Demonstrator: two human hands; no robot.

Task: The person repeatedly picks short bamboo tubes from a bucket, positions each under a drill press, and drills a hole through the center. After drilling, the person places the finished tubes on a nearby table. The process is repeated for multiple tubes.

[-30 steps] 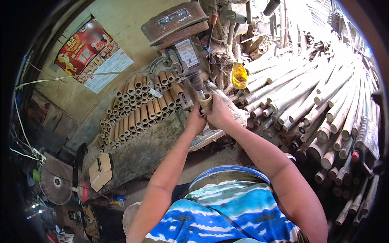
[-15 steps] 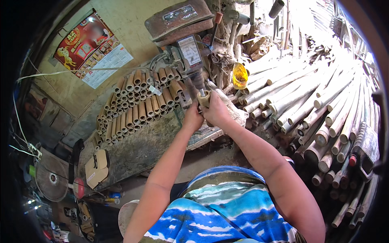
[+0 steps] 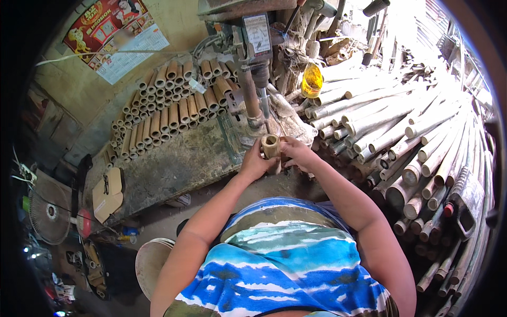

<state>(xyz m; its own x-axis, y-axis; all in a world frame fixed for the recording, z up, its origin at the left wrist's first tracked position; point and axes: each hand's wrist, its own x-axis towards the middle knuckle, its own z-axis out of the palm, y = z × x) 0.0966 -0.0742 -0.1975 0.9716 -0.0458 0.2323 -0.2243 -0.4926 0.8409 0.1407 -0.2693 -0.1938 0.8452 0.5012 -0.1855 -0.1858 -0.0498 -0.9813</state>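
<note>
Bamboo tube held on the near side of the drill press

The tube is just below the bit of the drill press; I cannot tell if they touch. The left hand has its grip closed around the tube. The right hand has bent fingers at the tube's right side; how firm this grip is, I cannot tell.

To the left of the drill press, the counter shows a dusty strip between the stacked tubes and its front edge. To the right of the drill press, long bamboo poles crowd the space.

The tube is short and light brown, almost upright, its open end upward, with a thick pale rim and a dark round hole.
</note>
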